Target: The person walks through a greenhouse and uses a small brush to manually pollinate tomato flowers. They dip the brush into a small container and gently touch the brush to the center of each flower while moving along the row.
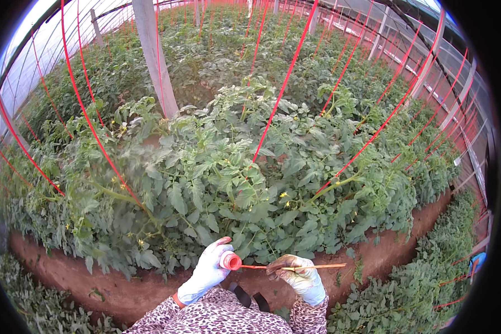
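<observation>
My left hand [208, 267], in a pale glove with a stained thumb tip, is closed around a small bottle [230, 261]. Its round mouth faces right and shows red-orange inside. Between the fingers of my right hand [298, 273], whose glove is stained dark at the fingertips, lies a thin brown stick [325, 266]. The reddish end of the stick reaches left to the bottle's mouth; whether it touches the rim is hard to tell. Just ahead of both hands stand leafy tomato plants [234, 188] with yellow flowers [284, 198].
Red strings [282, 89] run upward from the plants. A pale post [154, 58] rises among the foliage at the left. Bare soil [150, 294] forms a path under me, with another plant row [421, 275] at the lower right. Greenhouse plastic film [37, 54] covers the left side.
</observation>
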### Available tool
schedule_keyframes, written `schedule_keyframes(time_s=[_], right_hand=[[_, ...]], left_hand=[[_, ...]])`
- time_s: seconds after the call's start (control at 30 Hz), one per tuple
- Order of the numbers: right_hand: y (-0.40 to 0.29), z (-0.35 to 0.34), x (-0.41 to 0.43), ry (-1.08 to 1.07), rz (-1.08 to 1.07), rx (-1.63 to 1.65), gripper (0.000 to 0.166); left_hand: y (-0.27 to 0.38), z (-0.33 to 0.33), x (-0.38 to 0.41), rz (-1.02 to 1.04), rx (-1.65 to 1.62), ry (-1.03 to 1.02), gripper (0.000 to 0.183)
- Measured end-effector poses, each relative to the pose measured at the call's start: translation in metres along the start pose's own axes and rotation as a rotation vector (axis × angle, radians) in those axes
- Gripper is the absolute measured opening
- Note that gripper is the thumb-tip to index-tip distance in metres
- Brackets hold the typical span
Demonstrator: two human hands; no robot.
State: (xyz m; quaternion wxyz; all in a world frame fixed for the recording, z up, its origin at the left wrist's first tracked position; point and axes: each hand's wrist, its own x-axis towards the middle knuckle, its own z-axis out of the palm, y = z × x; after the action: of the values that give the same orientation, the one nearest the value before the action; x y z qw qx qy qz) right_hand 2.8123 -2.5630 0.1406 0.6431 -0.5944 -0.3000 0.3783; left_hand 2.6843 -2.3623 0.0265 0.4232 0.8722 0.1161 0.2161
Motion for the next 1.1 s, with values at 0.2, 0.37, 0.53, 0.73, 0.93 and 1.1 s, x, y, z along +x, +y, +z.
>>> schedule_keyframes(time_s=[0.2, 0.37, 0.53, 0.73, 0.93, 1.1], right_hand=[[0.007, -0.017, 0.007, 0.206, -0.013, 0.257, 0.017], [0.019, -0.024, 0.012, 0.455, -0.186, 0.303, 0.019], [0.039, -0.030, 0.024, 0.693, -0.248, 0.676, 0.011], [0.080, -0.072, 0.034, 0.585, -0.277, 1.049, 0.006], [0.078, -0.121, 0.046, 0.518, -0.409, 1.030, 0.009], [0.055, -0.114, 0.063, 0.497, -0.468, 0.804, 0.018]], left_hand=[[0.008, -0.006, 0.021, 0.015, -0.012, 0.050, 0.044], [0.014, 0.002, 0.046, 0.008, -0.113, 0.121, 0.039], [0.005, 0.008, 0.065, 0.069, -0.201, 0.105, 0.043], [-0.002, 0.023, 0.094, 0.079, 0.109, 0.217, 0.041], [-0.009, 0.007, 0.131, 0.092, 0.344, 0.212, 0.049], [-0.034, 0.000, 0.116, -0.022, 0.068, 0.265, 0.048]])
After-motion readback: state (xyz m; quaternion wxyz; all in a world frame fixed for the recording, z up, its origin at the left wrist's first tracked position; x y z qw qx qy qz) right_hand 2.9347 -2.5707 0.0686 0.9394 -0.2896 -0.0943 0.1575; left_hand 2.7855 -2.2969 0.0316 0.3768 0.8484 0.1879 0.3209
